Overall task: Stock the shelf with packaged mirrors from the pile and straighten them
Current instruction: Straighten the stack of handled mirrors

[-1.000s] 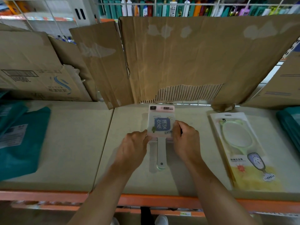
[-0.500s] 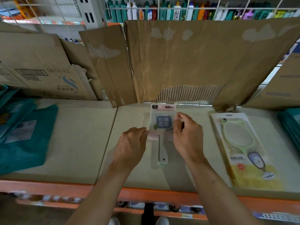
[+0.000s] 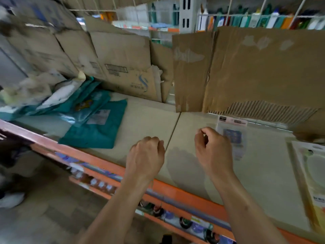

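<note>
A small packaged hand mirror [image 3: 233,136] with a blue label lies flat on the beige shelf board [image 3: 144,124], close to the cardboard at the back. My right hand [image 3: 212,148] hovers just left of it, fingers loosely curled and empty. My left hand [image 3: 146,155] hangs further left over the shelf, also loosely curled with nothing in it. A larger packaged green mirror [image 3: 314,166] lies at the right edge. A blurred heap of white and pale packages [image 3: 31,92] sits at the far left.
Teal packages [image 3: 95,124] lie on the left of the shelf. Torn cardboard sheets [image 3: 255,73] and boxes [image 3: 119,67] stand along the back. The orange shelf rail [image 3: 109,169] runs along the front, with small goods on the lower shelf.
Both hands have let go of the small mirror and drawn back to the left. The view has swung left, showing the pile and teal packages.
</note>
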